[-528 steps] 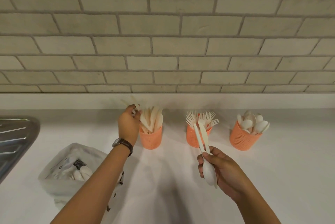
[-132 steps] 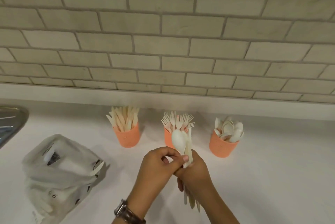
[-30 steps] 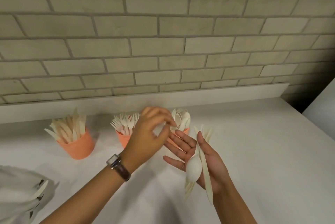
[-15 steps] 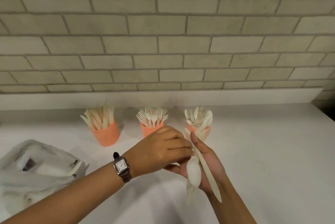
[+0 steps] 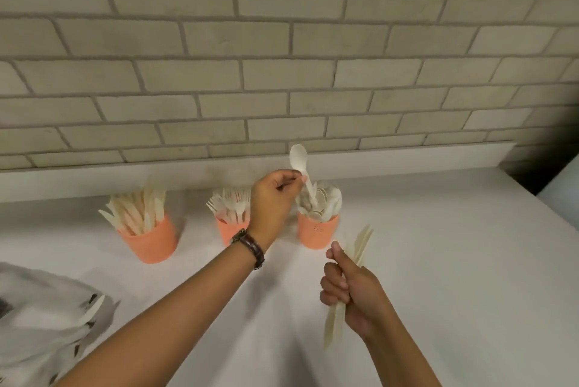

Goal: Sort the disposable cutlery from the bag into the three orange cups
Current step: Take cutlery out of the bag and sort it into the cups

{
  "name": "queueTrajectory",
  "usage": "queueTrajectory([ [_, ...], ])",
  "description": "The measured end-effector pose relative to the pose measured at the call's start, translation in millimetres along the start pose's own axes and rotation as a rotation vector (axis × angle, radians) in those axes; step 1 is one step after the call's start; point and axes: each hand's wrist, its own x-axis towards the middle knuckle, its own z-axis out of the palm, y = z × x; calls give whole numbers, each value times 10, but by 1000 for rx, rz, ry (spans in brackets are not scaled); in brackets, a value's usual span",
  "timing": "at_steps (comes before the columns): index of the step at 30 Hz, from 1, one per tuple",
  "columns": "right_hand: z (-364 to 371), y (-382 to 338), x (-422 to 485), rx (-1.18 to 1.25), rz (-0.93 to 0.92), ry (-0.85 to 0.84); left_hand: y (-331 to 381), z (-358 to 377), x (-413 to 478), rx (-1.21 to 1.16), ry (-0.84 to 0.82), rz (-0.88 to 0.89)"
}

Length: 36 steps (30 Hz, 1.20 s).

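Where it lies nearest, bag (image 5: 40,317): crumpled white plastic, lower left.
Right hand (image 5: 351,295): lower right, fingers curled round a bundle (image 5: 360,245) of thin flat pieces.
Left hand (image 5: 272,198): centre, fingertips pinching a spoon (image 5: 299,158) by the neck, bowl up, over the spoon cup (image 5: 318,231).
Advice: I'd feed the handle into a gap, releasing low.
Cups: tapered orange plastic; fork cup (image 5: 232,230) middle, knife cup (image 5: 150,239) left.

Dim warm light; soft shadows under cups; bag motion-blurred; wide-angle curvature; dark right corner.
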Motion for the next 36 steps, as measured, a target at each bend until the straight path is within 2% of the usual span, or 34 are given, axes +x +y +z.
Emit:
queueTrajectory([
  [3,-73,-106,-69,-49,18,-4,-219,307,127,132,3,37],
  [6,-178,-194,-100,-44,59,-21,-413,467,157,456,73,69],
  [9,-287,-257,-89,36,74,-95,-491,501,142,764,40,11],
  [15,-376,-296,-6,-32,31,-184,-415,455,182,876,-63,-37],
  [18,-321,-278,45,-183,7,-147,-348,323,104,825,-21,4],
  [22,-113,-216,101,-262,-1,-153,-303,7,-24,619,8,18],
  [25,112,-121,154,-304,-20,-190,-179,-358,-200,399,72,24],
  [29,521,102,252,-348,-33,-225,-97,-1031,-458,326,204,34],
  [33,1086,417,408,-257,-4,-247,-180,-1731,-660,237,364,-35],
  [36,1600,645,564,-119,-91,-201,-282,-2239,-753,181,451,-98],
])
